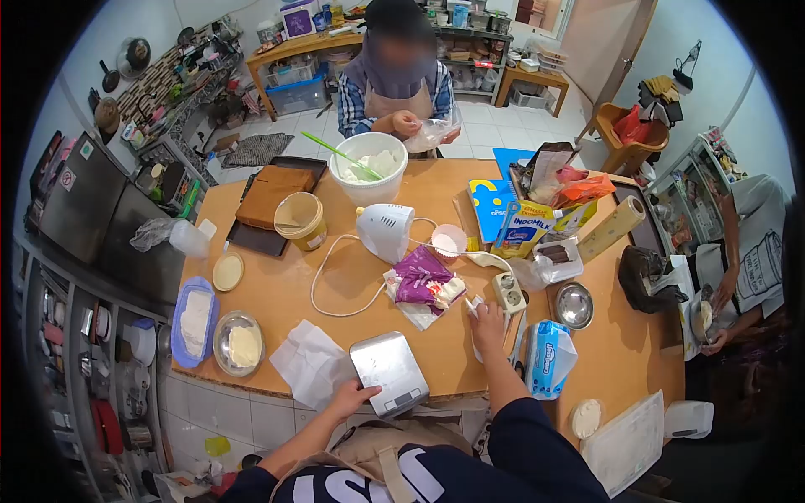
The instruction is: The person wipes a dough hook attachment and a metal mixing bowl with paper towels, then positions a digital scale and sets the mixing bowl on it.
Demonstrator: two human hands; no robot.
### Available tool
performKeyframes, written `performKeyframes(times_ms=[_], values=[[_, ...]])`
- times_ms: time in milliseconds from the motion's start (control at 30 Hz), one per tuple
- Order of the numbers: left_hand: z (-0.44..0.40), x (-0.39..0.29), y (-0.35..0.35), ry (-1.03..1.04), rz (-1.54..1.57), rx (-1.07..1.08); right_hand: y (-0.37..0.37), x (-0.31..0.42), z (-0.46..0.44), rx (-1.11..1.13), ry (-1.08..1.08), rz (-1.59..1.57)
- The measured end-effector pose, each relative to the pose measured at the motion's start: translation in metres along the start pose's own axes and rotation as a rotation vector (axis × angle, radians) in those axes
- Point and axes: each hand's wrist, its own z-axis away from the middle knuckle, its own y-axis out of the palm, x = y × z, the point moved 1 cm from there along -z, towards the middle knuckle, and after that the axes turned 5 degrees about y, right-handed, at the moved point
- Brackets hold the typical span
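My left hand (350, 399) grips the near left corner of a silver kitchen scale (389, 367), its thumb on top. The scale sits at the table's front edge with a bare platform. A white paper sheet (306, 359) lies to its left. My right hand (487, 325) is closed over a crumpled white tissue (475, 305), beside a power strip (508, 292). A purple packet (426, 277) lies just left of that hand. To its right is a blue tissue pack (547, 360).
Across the wooden table (453, 369), a person handles a clear plastic bag (432, 132) behind a white bucket (367, 172). A hand mixer (384, 232) stands mid-table with its cord looped. Bowls of butter (245, 345) and flour (197, 324) sit left. Another person works at right.
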Motion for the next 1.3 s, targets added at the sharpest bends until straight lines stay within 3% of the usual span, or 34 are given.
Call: performKeyframes(times_ms=[233, 433, 533, 700, 833, 1033, 1300], values=[[-0.017, 0.007, 0.006, 0.017, 0.043, 0.049, -0.008, 0.007, 0.003, 0.075, -0.006, 0.018], [-0.025, 0.007, 0.003, 0.062, -0.058, 0.070, -0.024, 0.002, -0.001, 0.357, -0.024, -0.227], [-0.014, -0.019, 0.003, 0.024, -0.123, 0.058, -0.041, 0.005, -0.003, 0.454, -0.075, -0.101], [-0.050, 0.009, -0.020, 0.093, -0.456, -0.002, -0.039, -0.001, 0.002, 0.559, -0.123, 0.055], [-0.048, -0.013, -0.027, 0.036, -0.727, -0.050, -0.026, -0.006, 0.001, 0.575, -0.145, 0.122], [-0.059, -0.003, -0.030, -0.037, -0.738, -0.030, -0.017, -0.014, -0.005, 0.432, -0.191, 0.008], [-0.061, 0.000, -0.029, -0.006, -0.820, -0.048, -0.016, -0.019, 0.007, 0.270, -0.073, -0.075]])
